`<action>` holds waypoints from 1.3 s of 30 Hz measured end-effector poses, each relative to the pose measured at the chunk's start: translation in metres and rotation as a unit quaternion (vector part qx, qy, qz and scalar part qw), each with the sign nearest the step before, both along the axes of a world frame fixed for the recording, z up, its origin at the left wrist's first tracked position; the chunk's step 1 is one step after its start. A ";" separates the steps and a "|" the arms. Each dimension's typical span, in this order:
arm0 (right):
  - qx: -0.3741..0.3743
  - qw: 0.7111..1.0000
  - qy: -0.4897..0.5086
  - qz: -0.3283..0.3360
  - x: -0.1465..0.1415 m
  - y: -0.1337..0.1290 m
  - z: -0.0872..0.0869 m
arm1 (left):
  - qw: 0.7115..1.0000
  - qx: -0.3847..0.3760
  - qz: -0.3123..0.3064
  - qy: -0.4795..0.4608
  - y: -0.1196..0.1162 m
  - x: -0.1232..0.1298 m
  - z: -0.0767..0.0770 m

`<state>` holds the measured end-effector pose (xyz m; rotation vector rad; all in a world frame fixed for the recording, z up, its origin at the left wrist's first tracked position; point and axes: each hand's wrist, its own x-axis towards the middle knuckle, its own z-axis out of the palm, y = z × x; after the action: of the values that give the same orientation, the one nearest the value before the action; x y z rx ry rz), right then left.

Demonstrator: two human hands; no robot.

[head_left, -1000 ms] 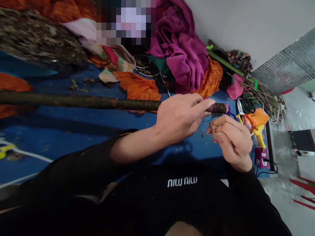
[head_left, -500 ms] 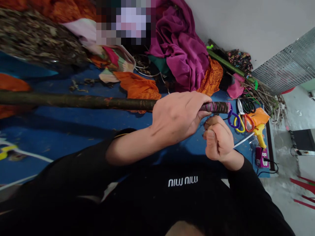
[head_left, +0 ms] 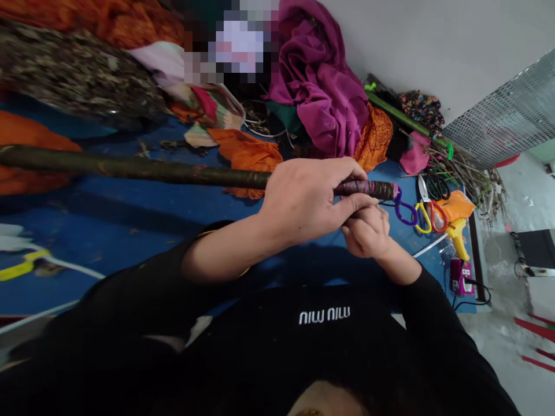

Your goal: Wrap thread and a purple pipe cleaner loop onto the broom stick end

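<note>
A long dark-green wooden stick (head_left: 173,171) runs from the left edge to the middle. My left hand (head_left: 299,199) is wrapped around it near its right end. That end has a dark brown and purple wrapping (head_left: 370,189) around it, and a purple loop (head_left: 406,209) shows just beyond its tip. Below the wrapping, my right hand (head_left: 368,231) is closed, its fingers tucked under my left thumb and touching that hand. What the right fingers grip is hidden; a thin dark strand shows near them under the stick.
Scissors (head_left: 424,190) with red and yellow handles, a yellow glue gun (head_left: 458,240) and a purple power strip (head_left: 462,276) lie right on the blue table (head_left: 143,242). Magenta cloth (head_left: 321,86), orange cloth (head_left: 249,153) and a heap of dry leaves (head_left: 78,75) lie behind.
My right hand has moved left and up, from beside the left hand to under its thumb. The stick and my left hand have shifted slightly left.
</note>
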<state>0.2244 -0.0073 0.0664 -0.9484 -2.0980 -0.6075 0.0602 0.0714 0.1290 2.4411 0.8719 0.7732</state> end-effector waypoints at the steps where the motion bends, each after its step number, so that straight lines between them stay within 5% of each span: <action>1: 0.016 0.999 -0.026 0.008 0.001 0.001 -0.001 | 1.000 -0.007 0.003 -0.003 0.000 0.000 0.001; 7: 0.044 0.986 -0.152 -0.049 0.006 -0.006 -0.008 | 1.000 -0.014 0.010 0.011 0.000 -0.001 0.003; 10: 0.072 0.984 -0.139 -0.080 0.002 -0.016 -0.001 | 1.000 -0.004 0.017 0.016 0.002 -0.002 0.005; 13: 0.097 0.982 -0.130 -0.098 -0.004 -0.028 0.028 | 1.000 0.008 0.017 0.020 0.004 -0.002 0.005; 18: -0.076 0.969 -0.123 -0.201 0.006 -0.057 0.093 | 0.999 0.034 0.019 0.014 0.007 0.000 0.001; 22: -0.153 0.944 -0.040 -0.290 0.028 -0.085 0.121 | 0.998 0.052 0.022 -0.004 0.009 0.003 -0.006; 25: -0.181 0.936 -0.002 -0.301 0.035 -0.100 0.129 | 0.998 0.060 0.023 -0.018 0.011 0.005 -0.009; 30: -0.314 0.921 -0.061 -0.221 0.041 -0.105 0.129 | 0.998 0.050 0.030 -0.011 0.011 0.001 -0.003; 35: -0.271 0.888 -0.087 -0.361 0.048 -0.092 0.125 | 0.999 0.043 0.022 -0.014 0.009 -0.003 0.002; 37: -0.330 0.905 -0.099 -0.249 0.044 -0.090 0.132 | 0.999 0.044 0.022 -0.016 0.010 -0.001 0.000; 39: -0.404 0.911 -0.067 -0.044 0.038 -0.092 0.143 | 0.998 0.048 0.026 -0.015 0.011 0.003 -0.004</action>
<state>0.2623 -0.0998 0.2094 -1.4787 -2.4786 0.2151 0.0629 0.0822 0.1248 2.4923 0.9092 0.8860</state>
